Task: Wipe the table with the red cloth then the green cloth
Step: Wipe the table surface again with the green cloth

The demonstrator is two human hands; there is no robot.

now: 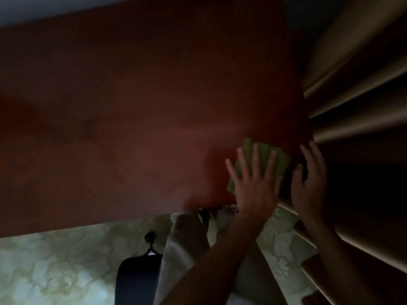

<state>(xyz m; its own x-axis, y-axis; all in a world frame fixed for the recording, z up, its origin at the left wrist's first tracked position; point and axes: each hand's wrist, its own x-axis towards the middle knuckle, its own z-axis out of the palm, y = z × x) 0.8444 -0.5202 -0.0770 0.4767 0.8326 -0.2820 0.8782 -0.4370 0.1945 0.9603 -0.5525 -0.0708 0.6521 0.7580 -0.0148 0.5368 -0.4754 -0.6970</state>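
Counter (132, 106) spreads dark red ahead of both hands. Curtain folds (356, 95) hang beside the right hand (309, 186), loosely open, holding nothing. Left hand (255, 186), fingers spread flat, presses the green cloth (267, 154) down near the corner; it could slip off the edge. No containers show.

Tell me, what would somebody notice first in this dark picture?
First, the green cloth near the right end of the reddish-brown table, with the left hand pressing flat on it, its fingers spread out. Just right of it, the right hand hangs open at the table's edge, beside the tan curtain folds. The red cloth is not in view.
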